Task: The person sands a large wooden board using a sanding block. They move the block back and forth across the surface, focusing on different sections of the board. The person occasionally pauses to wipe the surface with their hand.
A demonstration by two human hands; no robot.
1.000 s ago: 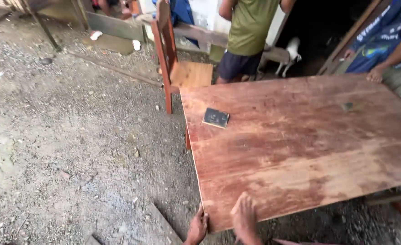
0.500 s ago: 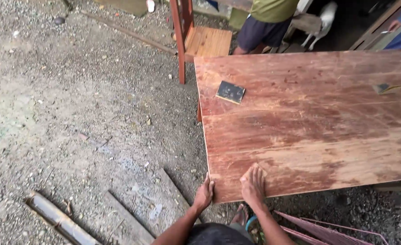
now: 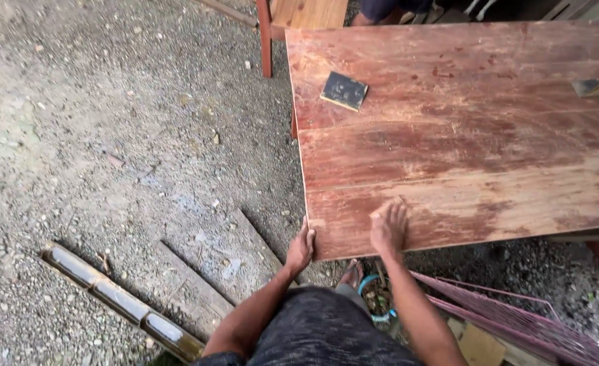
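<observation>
Left hand curled on near-left corner of wooden board. Right hand pressed flat, fingers spread, just inboard. Board long axis runs left-right, extending away rightward.

Count from the head view, one frame.

Large reddish-brown wooden tabletop panels: 1.

Small dark square sanding blocks lying on the panel: 1.

Small grey flat scraps at the panel's right edge: 1; its kind cannot be told.

Bare hands at the panel's near corner: 2, the left hand and the right hand.

Red-framed wooden chairs beyond the far corner: 1, partly cut off.

Split bamboo lengths on the gravel: 1.

Flat grey wooden planks on the gravel, near the bamboo: 2 countable.

Pink wire mesh racks, lower right: 1.
</observation>
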